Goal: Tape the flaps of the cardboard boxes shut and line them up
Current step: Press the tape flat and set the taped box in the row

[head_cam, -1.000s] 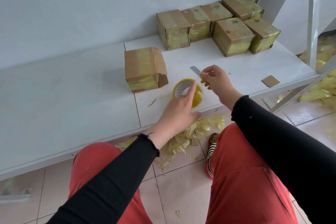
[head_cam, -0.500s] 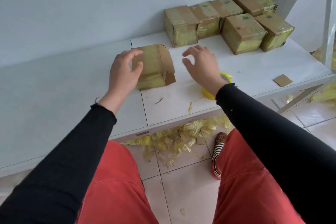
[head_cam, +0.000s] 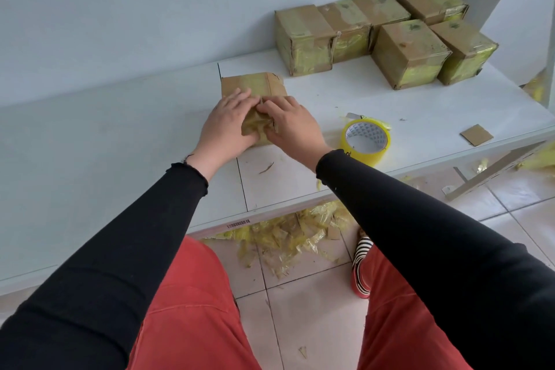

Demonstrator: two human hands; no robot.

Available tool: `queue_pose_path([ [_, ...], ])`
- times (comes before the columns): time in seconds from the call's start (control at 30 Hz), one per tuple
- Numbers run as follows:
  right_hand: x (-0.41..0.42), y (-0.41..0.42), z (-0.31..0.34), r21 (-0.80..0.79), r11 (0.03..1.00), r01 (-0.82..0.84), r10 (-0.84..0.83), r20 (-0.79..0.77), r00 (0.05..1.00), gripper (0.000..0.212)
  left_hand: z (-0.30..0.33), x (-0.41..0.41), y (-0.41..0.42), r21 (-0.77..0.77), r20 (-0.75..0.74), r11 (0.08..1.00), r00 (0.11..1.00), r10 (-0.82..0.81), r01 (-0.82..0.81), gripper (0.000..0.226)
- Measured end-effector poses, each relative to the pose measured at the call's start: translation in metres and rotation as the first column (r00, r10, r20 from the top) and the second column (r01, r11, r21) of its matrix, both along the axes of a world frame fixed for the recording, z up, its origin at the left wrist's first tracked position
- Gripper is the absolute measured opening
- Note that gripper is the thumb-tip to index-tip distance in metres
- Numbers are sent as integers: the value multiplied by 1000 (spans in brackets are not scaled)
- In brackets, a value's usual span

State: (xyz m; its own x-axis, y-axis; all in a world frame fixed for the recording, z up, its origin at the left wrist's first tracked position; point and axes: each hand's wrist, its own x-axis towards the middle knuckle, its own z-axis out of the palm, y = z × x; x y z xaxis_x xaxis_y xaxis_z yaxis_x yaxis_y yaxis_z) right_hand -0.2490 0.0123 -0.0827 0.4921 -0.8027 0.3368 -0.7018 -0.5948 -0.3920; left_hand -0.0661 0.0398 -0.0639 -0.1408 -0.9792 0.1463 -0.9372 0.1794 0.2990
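A small cardboard box (head_cam: 250, 85) wrapped in yellowish tape sits on the white shelf (head_cam: 120, 129) in the middle. My left hand (head_cam: 225, 122) and my right hand (head_cam: 289, 123) both lie on its near face, fingers flat and pressing the tape down, fingertips meeting at the box's front edge. A roll of yellow tape (head_cam: 365, 141) lies flat to the right of my right wrist, with a small blade (head_cam: 354, 116) just behind it. Several taped boxes (head_cam: 408, 54) stand grouped at the back right against the wall.
A loose cardboard scrap (head_cam: 476, 134) lies near the shelf's right edge. Crumpled yellow tape scraps (head_cam: 288, 234) litter the tiled floor under the shelf. A metal bracket (head_cam: 492, 171) leans at the right. My red-trousered knees fill the foreground.
The tape roll and blade were set down on the shelf. Both hands then moved left onto the box and now press on its front face.
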Motion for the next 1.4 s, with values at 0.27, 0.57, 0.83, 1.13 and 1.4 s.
queue_pose_path([
  [0.27, 3, 3, 1, -57, 998, -28, 22, -106, 994, 60, -3, -11, 10, -37, 206, 998, 977, 61, -54, 94],
  [0.57, -36, -6, 27, -68, 992, -102, 90, -164, 982, 39, 22, -27, 70, -89, 114, 996, 993, 39, -29, 52],
  [0.83, 0, 32, 16, 137, 977, -166, 176, -64, 982, 53, 1, -16, 65, -7, -70, 997, 995, 73, -74, 58],
  [1.13, -17, 37, 3, 594, 749, -294, -115, 553, 825, 75, -16, 0, 80, 397, -843, 913, 357, 402, -91, 78],
  [1.4, -11, 36, -5, 772, 503, -388, -466, 621, 631, 77, -21, 2, 76, 520, -852, 854, 77, 518, 8, 84],
])
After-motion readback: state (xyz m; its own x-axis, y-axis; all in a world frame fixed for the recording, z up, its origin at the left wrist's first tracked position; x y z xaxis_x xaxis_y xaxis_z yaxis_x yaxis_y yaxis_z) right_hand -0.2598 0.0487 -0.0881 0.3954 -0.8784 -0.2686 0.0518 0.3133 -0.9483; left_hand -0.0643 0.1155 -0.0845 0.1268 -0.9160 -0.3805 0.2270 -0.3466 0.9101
